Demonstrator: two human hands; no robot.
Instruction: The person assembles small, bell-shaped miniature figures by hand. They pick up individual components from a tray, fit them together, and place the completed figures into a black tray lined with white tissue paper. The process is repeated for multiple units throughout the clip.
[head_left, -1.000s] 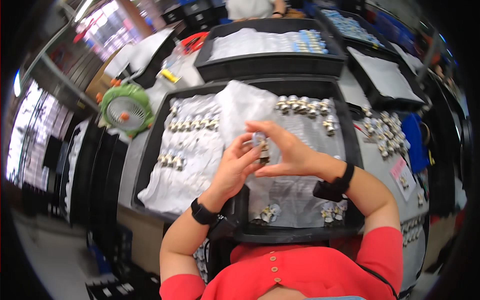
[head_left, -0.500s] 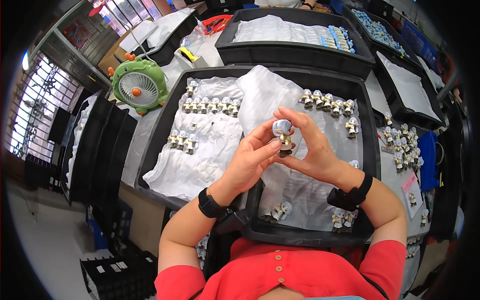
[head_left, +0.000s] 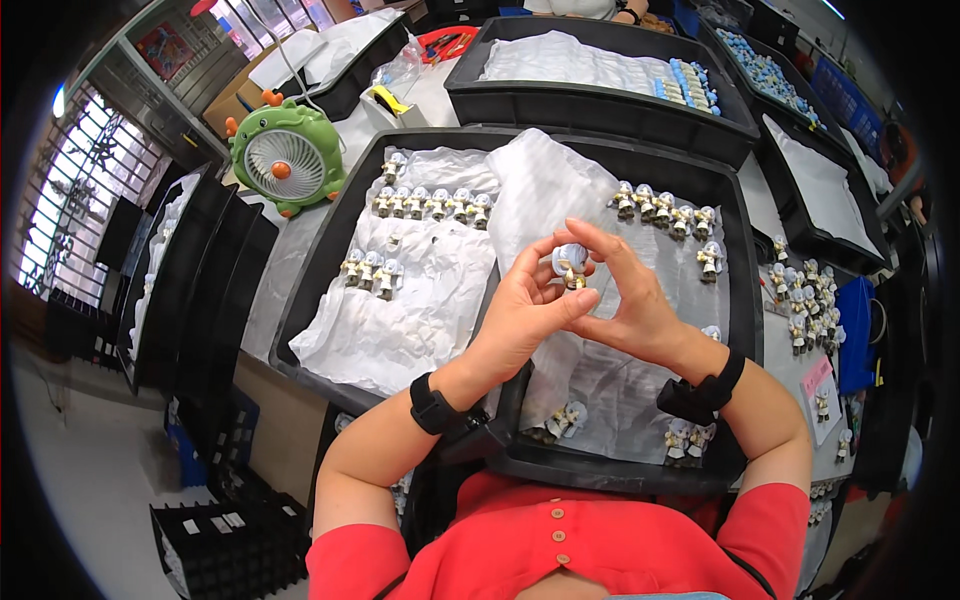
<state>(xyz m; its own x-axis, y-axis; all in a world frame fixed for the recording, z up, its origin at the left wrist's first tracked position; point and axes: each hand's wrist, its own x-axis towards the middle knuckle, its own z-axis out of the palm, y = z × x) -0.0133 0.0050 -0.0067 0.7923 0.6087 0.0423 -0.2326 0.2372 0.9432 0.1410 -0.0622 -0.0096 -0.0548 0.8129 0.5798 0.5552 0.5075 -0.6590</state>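
Observation:
A small figurine [head_left: 570,262] with pale blue-white hair is held up between both my hands, over the black trays. My left hand [head_left: 528,305] has its fingers closed round the figurine's side, with the thumb across its lower part. Curved about the other side, my right hand [head_left: 632,308] touches it with its fingertips near the head; its thumb meets the left thumb below. The figurine's legs are mostly hidden by the thumbs. Like figurines stand in rows [head_left: 433,204] on the left tray's white sheet [head_left: 400,330] and along the right tray's far edge [head_left: 662,207].
A green fan [head_left: 288,160] stands at the left beside a tape dispenser [head_left: 392,105]. Another black tray [head_left: 600,120] with blue figurines lies behind. Many loose figurines [head_left: 808,300] crowd the table at the right, near a blue bin [head_left: 856,335]. Stacked black trays [head_left: 205,290] stand at the far left.
The figurine has been tilted or turned in my hands, and my left thumb now covers its lower part. The view has shifted slightly.

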